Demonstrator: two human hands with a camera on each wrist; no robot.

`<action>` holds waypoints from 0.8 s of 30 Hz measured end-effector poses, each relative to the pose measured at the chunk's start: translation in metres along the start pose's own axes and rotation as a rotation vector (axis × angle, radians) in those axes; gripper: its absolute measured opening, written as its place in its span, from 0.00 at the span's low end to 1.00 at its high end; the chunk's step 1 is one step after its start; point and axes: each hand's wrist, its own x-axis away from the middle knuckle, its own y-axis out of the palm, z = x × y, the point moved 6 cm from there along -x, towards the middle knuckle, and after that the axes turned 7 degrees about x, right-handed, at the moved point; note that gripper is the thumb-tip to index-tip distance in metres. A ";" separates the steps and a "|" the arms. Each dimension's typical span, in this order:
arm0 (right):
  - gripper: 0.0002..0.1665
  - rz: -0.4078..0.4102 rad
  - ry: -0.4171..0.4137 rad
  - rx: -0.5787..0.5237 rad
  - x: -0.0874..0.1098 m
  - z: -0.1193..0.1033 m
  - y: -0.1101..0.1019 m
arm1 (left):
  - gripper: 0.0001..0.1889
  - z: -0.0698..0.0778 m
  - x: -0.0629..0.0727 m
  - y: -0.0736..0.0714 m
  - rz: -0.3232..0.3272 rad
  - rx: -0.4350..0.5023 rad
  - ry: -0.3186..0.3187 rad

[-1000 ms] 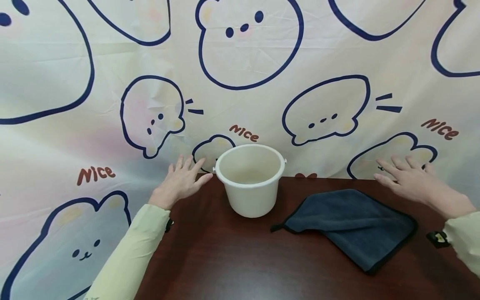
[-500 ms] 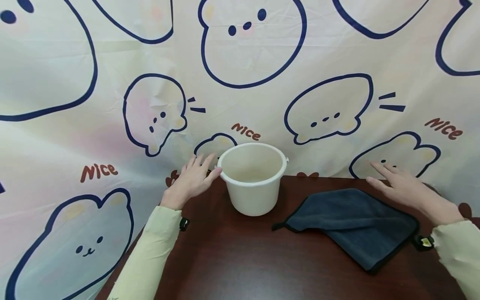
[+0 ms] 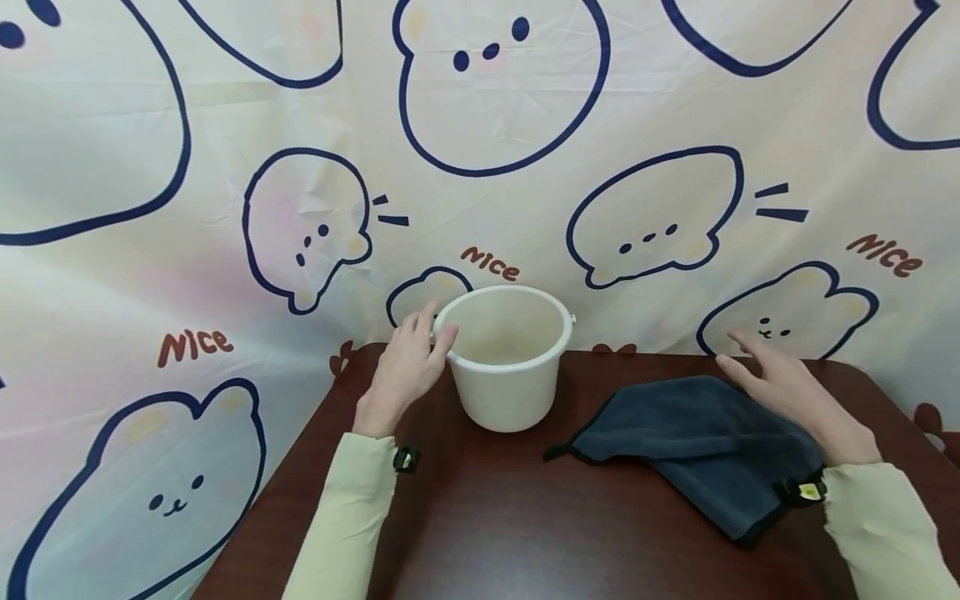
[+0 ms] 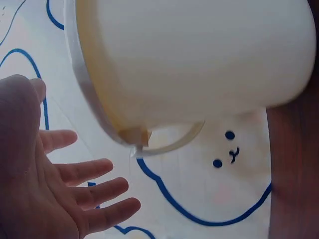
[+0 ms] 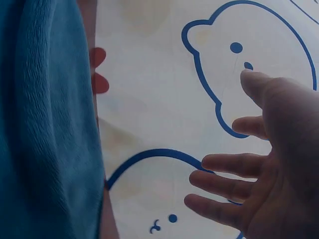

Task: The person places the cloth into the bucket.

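The white bucket [image 3: 504,402] stands upright on the bench [image 3: 517,525], mouth up, near the printed backdrop [image 3: 480,217] behind it. Its rim [image 3: 517,367] has a small pin at each side, and the left wrist view shows a thin handle [image 4: 185,142] hanging below the rim, apparently on the bucket's far side.

Your step in hand looks like a reach, the left at the bucket and the right over the cloth [image 3: 690,454], which lies to the bucket's right. If you take the rim, it would be best to set your thumb inside and your fingers outside, clear of the pin, and to pinch before you pull; a push from one side alone could tip or slide the bucket. With the cloth, pinch the fold rather than one thin edge, so it gathers instead of trailing.

Your left hand [image 3: 406,367] is just left of the bucket, palm turned toward it, fingers spread and holding nothing; the left wrist view shows a gap between your thumb and the rim. Your right hand [image 3: 783,387] hangs above the cloth, well right of the bucket, fingers loosely parted, also holding nothing. Both forearms come in from the bucket's near side.
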 end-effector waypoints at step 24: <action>0.50 -0.393 -0.002 -0.016 0.009 0.005 0.058 | 0.33 -0.011 0.015 0.036 0.185 0.405 -0.194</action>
